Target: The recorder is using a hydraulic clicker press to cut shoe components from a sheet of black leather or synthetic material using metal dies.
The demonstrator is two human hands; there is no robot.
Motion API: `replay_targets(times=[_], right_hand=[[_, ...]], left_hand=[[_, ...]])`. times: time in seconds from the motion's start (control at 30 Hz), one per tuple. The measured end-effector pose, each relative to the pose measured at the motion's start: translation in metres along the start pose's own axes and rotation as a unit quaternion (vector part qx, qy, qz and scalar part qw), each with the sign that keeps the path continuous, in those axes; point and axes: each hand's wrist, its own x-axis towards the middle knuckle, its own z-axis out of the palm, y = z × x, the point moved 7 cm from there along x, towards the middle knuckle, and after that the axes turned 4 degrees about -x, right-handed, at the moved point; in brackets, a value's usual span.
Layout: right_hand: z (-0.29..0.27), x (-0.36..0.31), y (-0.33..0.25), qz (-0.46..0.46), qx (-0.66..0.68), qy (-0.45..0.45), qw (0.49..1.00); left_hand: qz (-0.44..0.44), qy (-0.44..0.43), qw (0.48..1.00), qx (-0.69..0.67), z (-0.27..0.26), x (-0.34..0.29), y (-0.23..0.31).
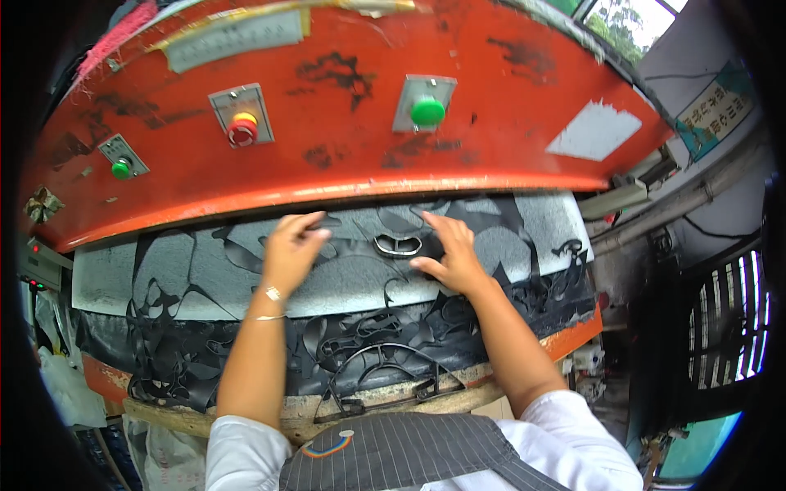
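A small oval metal cutting die [398, 245] with a crossbar lies on a pale grey cutting board [98, 274] strewn with thin black sheet scraps. My right hand [453, 252] is just right of the die, thumb and forefinger spread apart around its side; I see no clear contact. To the left of the die, my left hand [292, 252] hovers over the board, its thumb and fingers apart near a black scrap [329, 221]. Nothing shows clearly in either hand. Closer to my body rests a larger arched metal die [391, 352] with struts.
An orange press head [327, 106] spans the far side, just above the board's back edge. It carries green buttons [427, 111] and a red emergency stop knob [242, 129]. Tangled black offcuts [176, 360] cover the front ledge, edged by a worn wooden bar [168, 416].
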Motion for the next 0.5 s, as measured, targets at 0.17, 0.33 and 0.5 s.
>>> replay_targets(times=[0.17, 0.33, 0.5], right_hand=[[-0.067, 0.019, -0.038, 0.061, 0.144, 0.103, 0.982], [-0.117, 0.058, -0.086, 0.004, 0.273, 0.253, 0.928], [-0.137, 0.037, -0.092, 0.093, 0.196, 0.211, 0.953]], left_hand=[[0.068, 0.283, 0.955, 0.057, -0.171, -0.014, 0.026], [0.234, 0.466, 0.816, 0.25, -0.262, -0.057, 0.087], [0.152, 0.222, 0.896, 0.353, -0.221, -0.068, 0.118]])
